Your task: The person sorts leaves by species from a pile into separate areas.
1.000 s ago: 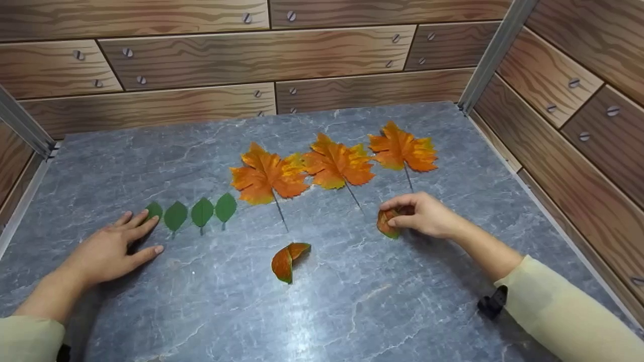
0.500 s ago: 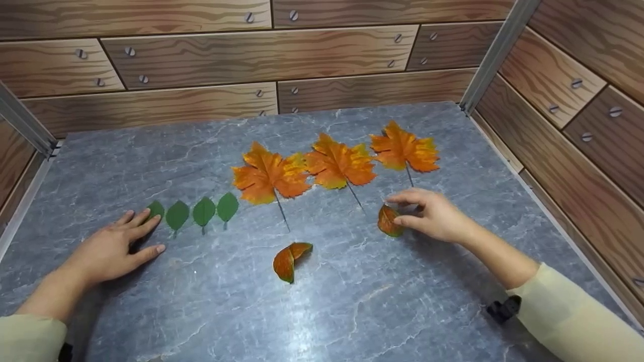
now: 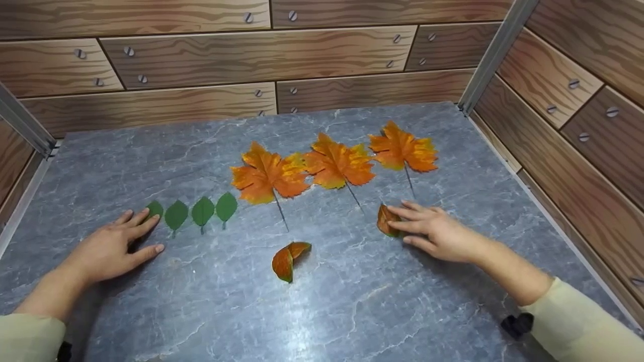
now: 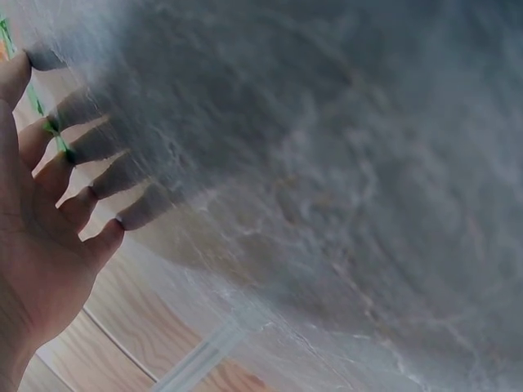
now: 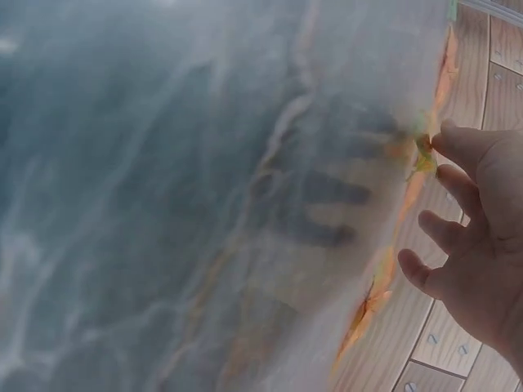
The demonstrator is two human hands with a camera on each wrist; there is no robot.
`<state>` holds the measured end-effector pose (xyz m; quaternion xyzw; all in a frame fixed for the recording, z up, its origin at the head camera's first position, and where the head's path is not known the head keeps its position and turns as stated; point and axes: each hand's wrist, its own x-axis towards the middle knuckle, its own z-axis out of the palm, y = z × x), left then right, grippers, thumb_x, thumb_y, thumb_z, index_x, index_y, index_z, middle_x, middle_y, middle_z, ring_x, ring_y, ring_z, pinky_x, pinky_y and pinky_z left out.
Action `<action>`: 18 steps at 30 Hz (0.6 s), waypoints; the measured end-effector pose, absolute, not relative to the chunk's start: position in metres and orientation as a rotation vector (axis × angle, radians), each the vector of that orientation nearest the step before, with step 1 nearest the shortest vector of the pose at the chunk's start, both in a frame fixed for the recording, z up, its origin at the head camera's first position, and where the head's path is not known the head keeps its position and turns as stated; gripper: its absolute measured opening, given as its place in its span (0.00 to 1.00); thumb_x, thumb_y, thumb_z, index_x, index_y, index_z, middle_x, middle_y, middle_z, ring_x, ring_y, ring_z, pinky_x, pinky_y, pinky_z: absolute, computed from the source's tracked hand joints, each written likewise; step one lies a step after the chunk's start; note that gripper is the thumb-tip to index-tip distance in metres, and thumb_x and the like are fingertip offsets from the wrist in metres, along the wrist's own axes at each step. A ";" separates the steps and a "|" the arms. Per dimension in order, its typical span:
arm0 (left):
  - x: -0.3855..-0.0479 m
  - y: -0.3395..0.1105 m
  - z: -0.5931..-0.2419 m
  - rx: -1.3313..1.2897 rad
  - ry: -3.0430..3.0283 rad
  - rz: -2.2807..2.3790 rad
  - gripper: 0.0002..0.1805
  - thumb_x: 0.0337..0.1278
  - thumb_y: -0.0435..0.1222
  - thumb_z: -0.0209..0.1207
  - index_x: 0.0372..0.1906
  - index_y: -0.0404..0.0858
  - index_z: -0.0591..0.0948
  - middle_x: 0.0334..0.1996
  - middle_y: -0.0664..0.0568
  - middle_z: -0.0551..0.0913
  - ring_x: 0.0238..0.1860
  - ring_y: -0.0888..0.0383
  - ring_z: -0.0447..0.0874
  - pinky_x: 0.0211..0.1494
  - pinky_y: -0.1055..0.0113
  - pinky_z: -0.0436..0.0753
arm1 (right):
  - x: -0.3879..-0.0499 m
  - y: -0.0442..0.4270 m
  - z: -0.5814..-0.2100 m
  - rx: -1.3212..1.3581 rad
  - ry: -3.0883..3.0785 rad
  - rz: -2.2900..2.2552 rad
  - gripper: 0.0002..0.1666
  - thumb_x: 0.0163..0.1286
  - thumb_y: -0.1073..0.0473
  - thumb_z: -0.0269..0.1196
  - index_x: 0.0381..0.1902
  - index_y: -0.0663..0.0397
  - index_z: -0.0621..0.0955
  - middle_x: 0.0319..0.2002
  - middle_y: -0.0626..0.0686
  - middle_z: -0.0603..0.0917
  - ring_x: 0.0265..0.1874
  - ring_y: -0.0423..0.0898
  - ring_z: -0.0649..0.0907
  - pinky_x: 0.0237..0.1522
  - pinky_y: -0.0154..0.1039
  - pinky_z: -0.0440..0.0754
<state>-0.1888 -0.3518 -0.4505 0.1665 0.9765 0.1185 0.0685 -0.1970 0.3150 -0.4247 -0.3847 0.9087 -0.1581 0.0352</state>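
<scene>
My left hand [image 3: 108, 249] lies with fingers spread at the left end of a row of green leaves [image 3: 203, 211], its fingertips over the leftmost leaf [image 3: 155, 208]. On the right, my right hand [image 3: 443, 231] has its fingers extended, fingertips touching a small orange-brown leaf with green edges [image 3: 384, 220] and partly covering it. A similar leaf, curled and folded [image 3: 284, 262], lies alone in the middle. In the right wrist view the touched leaf [image 5: 423, 155] shows edge-on by the fingertips.
Three orange maple leaves with thin stems, a left one [image 3: 269, 173], a middle one [image 3: 338, 162] and a right one [image 3: 403, 147], run in a slanting row behind. Wood-patterned walls [image 3: 261, 55] border the grey marbled table [image 3: 226, 311].
My right hand has let go of the small orange-brown leaf it pinched, and its fingers have straightened onto the leaf. The left hand has stayed in place.
</scene>
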 end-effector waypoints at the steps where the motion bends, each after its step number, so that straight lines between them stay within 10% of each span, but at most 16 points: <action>1: -0.188 -0.352 -0.450 0.498 2.938 0.358 0.47 0.73 0.66 0.56 0.81 0.37 0.67 0.81 0.33 0.61 0.77 0.22 0.56 0.68 0.21 0.63 | -0.197 0.315 -0.426 -1.181 2.788 -0.476 0.27 0.80 0.57 0.64 0.74 0.50 0.79 0.79 0.56 0.69 0.78 0.69 0.65 0.67 0.79 0.64; 18: -0.188 -0.348 -0.445 0.467 2.931 0.353 0.49 0.72 0.67 0.56 0.81 0.37 0.67 0.80 0.33 0.61 0.76 0.22 0.57 0.67 0.21 0.64 | -0.198 0.320 -0.431 -1.134 2.713 -0.477 0.29 0.82 0.55 0.62 0.78 0.48 0.75 0.79 0.55 0.69 0.78 0.68 0.64 0.67 0.81 0.61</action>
